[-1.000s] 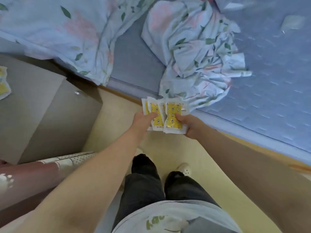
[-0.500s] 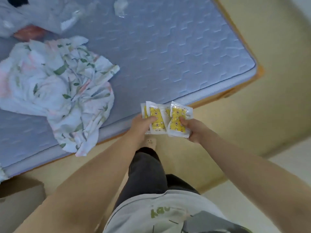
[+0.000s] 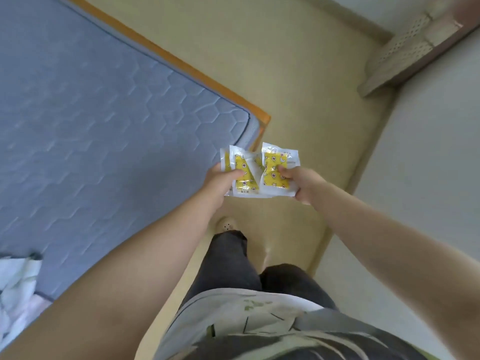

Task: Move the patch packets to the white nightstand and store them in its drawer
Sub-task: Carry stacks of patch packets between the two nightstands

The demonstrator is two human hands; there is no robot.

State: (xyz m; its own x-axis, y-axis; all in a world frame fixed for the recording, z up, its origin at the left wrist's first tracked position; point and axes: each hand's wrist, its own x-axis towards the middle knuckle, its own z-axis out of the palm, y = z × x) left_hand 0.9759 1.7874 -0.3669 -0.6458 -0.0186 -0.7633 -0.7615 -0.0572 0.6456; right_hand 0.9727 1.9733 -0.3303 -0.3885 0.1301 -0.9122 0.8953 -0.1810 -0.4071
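Both arms out in front, patch packets (image 3: 271,165) held up in the air btwn the two hands, over the yellowish floor (image 3: 285,74) & just off the corner of the blue-grey mattress (image 3: 104,113). Left hand (image 3: 220,181) grasps a fanned bunch of packets, thumb across the front, fingers behind; exact no. can't tell. Right hand (image 3: 298,183) pinches one more packet, thumb on its yellow print, fingers curled under its lower right corner. That packet's left edge overlaps the bunch. Packets are white w/ yellow patterned centres, faces twd the camera. Mattress has a hexagon quilt pattern & sits on an orange wood bed frame (image 3: 181,66). Pale fabric (image 3: 15,281) lies on the mattress at its near edge. Below the hands: dark trousers (image 3: 228,261) & a pale slipper (image 3: 226,224) on the floor. Perforated pale panel (image 3: 405,45) at top right, too blurred to say more
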